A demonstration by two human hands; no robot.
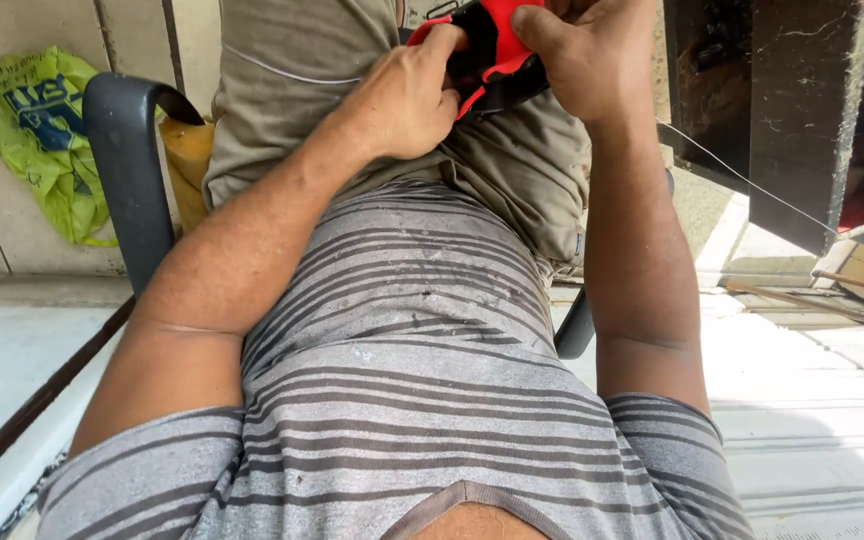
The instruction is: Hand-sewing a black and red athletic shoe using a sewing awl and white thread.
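Both hands, left [407, 100] and right [592, 55], grip a red-and-black tool [487, 50] over the lap. With only fingertips on its edges, it could slip and drop to the floor [812, 400].

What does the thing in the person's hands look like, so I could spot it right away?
Follow the striped shirt up past the khaki shorts. There the left hand and right hand grip a red-and-black object, the only bright red thing among dull cloth.

crumpled yellow-green plastic bag [42, 140], blue print, perhaps against wall
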